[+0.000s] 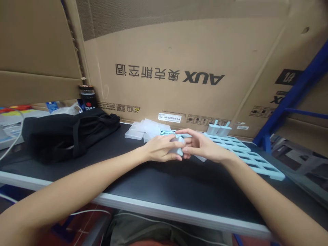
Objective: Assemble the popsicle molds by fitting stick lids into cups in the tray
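My left hand (160,148) and my right hand (202,147) meet above the middle of the black table (143,177). Between their fingers they hold one small pale blue plastic piece (179,145), partly hidden by the fingers. Just right of my hands lies a pale blue plastic tray with a grid of slots (246,155). Two pale blue pieces with short sticks (219,128) stand upright in its far end. Behind my hands lies a pile of clear plastic lids (147,130).
A black cloth bag (66,131) lies on the table's left part, with a dark jar (87,96) behind it. Large cardboard boxes (179,68) form a wall at the back. A blue metal frame (292,99) rises at the right. White cables hang at the left edge.
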